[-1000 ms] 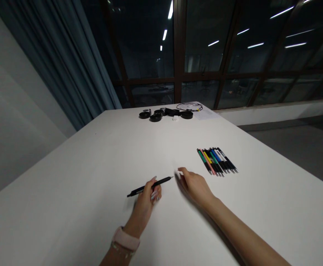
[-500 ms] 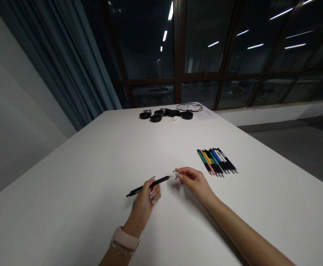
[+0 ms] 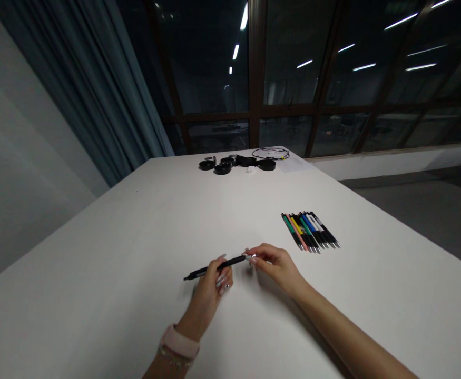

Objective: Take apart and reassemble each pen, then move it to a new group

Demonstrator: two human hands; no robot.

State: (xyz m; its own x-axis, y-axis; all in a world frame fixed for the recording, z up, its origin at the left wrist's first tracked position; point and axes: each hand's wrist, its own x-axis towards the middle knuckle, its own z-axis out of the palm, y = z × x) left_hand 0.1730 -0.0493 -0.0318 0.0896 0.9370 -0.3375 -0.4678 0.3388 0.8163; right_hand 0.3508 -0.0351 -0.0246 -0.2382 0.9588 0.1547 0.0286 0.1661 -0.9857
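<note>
A black pen (image 3: 198, 272) lies across my left hand (image 3: 211, 284), which grips its barrel between thumb and fingers. The pen is tilted, its right end higher in the view. At that end my right hand (image 3: 272, 263) pinches a small silver pen tip (image 3: 249, 256), partly hidden by the fingertips. The tip meets the end of the barrel; whether it is screwed on cannot be made out. To the right of my right hand, a row of several pens (image 3: 310, 231) in green, pink, yellow, blue, white and black lies side by side with silver tips toward me.
The white table (image 3: 96, 252) stretches toward dark windows. At its far end are several black rolls (image 3: 223, 168), a small white object (image 3: 250, 170), a coiled black cable (image 3: 270, 153) and a sheet of paper (image 3: 297, 164). A blue curtain (image 3: 107, 79) hangs at left.
The gap between my right fingers and the pen has closed; the silver tip now sits against the barrel's end. My left hand and the pen have shifted slightly right.
</note>
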